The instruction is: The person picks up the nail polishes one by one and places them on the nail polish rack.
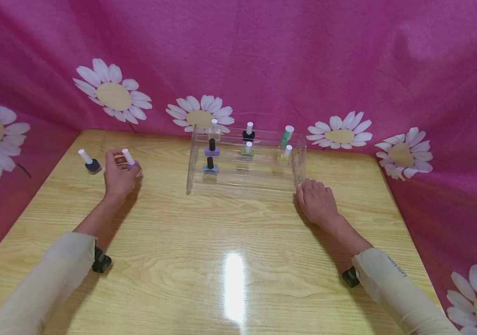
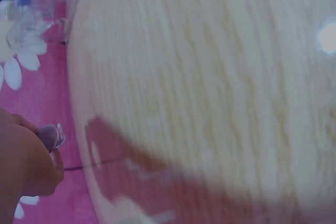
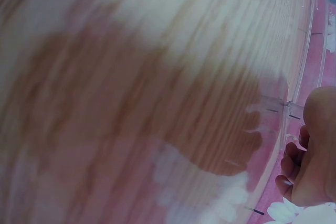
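Observation:
My left hand (image 1: 120, 177) pinches a lilac nail polish bottle (image 1: 129, 157) with a white cap, over the table's left side. In the left wrist view the bottle's clear base (image 2: 52, 136) sticks out past the fingers. Left of that hand a dark blue nail polish bottle (image 1: 92, 165) stands on the table. A clear stepped display rack (image 1: 242, 190) is at the back middle. My right hand (image 1: 319, 202) grips its front right corner, fingers curled; the exact contact is partly hidden. On the front step, at left, stands a light blue bottle (image 1: 211, 169) with a black cap.
The rack's upper steps bear several bottles, among them a purple one (image 1: 211, 150), a black one (image 1: 248, 135), a green one (image 1: 286, 137) and a yellow one (image 1: 283, 159). A pink flowered cloth (image 1: 263, 60) hangs behind the wooden table (image 1: 171, 260).

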`<control>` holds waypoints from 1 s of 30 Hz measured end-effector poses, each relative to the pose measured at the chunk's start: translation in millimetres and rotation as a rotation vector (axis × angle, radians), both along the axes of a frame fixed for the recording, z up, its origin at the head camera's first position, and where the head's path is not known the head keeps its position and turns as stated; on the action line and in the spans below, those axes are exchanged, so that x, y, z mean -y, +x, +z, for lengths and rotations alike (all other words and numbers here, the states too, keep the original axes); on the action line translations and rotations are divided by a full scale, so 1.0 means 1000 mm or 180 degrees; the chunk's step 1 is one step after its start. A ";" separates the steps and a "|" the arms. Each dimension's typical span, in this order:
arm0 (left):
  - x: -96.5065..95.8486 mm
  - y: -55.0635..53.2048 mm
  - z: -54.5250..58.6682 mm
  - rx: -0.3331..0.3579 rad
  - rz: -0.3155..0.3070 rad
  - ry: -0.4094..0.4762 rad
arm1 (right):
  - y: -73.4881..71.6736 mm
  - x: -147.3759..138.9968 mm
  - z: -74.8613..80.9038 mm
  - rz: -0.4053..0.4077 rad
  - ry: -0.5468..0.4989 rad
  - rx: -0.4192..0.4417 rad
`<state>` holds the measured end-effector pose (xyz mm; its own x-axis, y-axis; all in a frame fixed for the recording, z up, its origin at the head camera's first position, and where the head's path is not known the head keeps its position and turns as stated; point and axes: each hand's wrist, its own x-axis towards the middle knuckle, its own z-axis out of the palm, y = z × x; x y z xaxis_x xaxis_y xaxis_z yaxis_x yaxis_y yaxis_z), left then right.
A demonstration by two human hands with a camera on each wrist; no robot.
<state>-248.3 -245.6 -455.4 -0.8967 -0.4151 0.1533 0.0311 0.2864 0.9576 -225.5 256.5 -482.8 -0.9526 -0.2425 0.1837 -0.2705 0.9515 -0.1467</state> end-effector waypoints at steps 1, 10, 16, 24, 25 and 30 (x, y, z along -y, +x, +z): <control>-0.003 0.001 0.002 0.0030 -0.0071 0.0018 | 0.000 0.000 0.000 0.0001 -0.0004 -0.0006; -0.020 0.008 0.017 -0.0058 -0.0653 0.0008 | -0.002 -0.001 0.000 0.0004 0.0018 0.0026; -0.028 0.010 0.025 -0.0121 -0.1010 -0.0035 | -0.001 -0.001 0.001 0.0020 -0.0001 -0.0008; -0.039 0.013 0.032 -0.0150 -0.1308 -0.0150 | -0.001 -0.001 0.001 0.0022 -0.0002 0.0038; -0.040 0.014 0.033 -0.0155 -0.1349 -0.0148 | -0.001 -0.001 0.001 0.0021 0.0003 0.0045; -0.048 0.015 0.039 -0.0193 -0.1558 -0.0068 | -0.001 -0.001 0.000 0.0025 0.0025 0.0047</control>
<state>-232.8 -197.4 -416.7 -0.9750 0.0565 0.2151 0.2224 0.2439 0.9440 -226.3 258.0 -483.0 -0.9533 -0.2513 0.1677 -0.2757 0.9505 -0.1434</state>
